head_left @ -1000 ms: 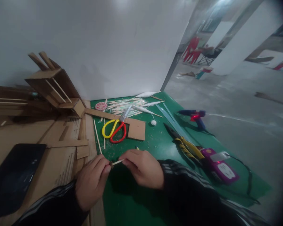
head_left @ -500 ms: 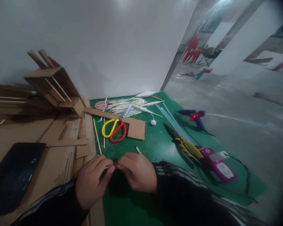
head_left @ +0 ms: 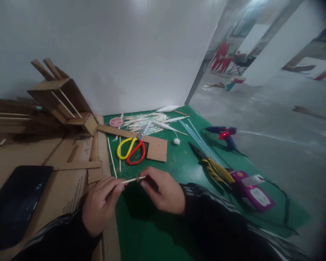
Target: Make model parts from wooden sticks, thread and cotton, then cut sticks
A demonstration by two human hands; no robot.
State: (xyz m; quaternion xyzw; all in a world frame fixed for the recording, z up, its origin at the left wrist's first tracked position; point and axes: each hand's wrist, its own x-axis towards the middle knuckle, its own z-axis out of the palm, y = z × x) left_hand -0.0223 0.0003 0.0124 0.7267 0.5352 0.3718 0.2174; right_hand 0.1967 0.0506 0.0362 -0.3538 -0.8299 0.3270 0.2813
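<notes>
Between my two hands runs a thin wooden stick (head_left: pixel 130 180), held low over the green tabletop (head_left: pixel 143 232). My left hand (head_left: pixel 101 203) pinches its left end between thumb and fingers. A small brown piece (head_left: pixel 138 178) sits around or against the stick near its right end; its kind is too small to tell. My right hand (head_left: pixel 163 190) is closed on the stick's right tip, just beside that brown piece. Scissors (head_left: pixel 136 146) with one yellow and one red handle lie beyond my hands, next to a square of cardboard (head_left: pixel 157 149).
Pliers (head_left: pixel 214 170), a purple box (head_left: pixel 254 192) with a cable, and a glue gun (head_left: pixel 222 133) with a red light lie right. Several sticks (head_left: pixel 141 121) lie by the white wall (head_left: pixel 141 54). A cardboard structure (head_left: pixel 65 98) and black tablet-like slab (head_left: pixel 19 203) are left.
My hands have moved apart, and the stick between them now shows. The brown piece is now visible on it near the right fingertips. The tools have stayed put.
</notes>
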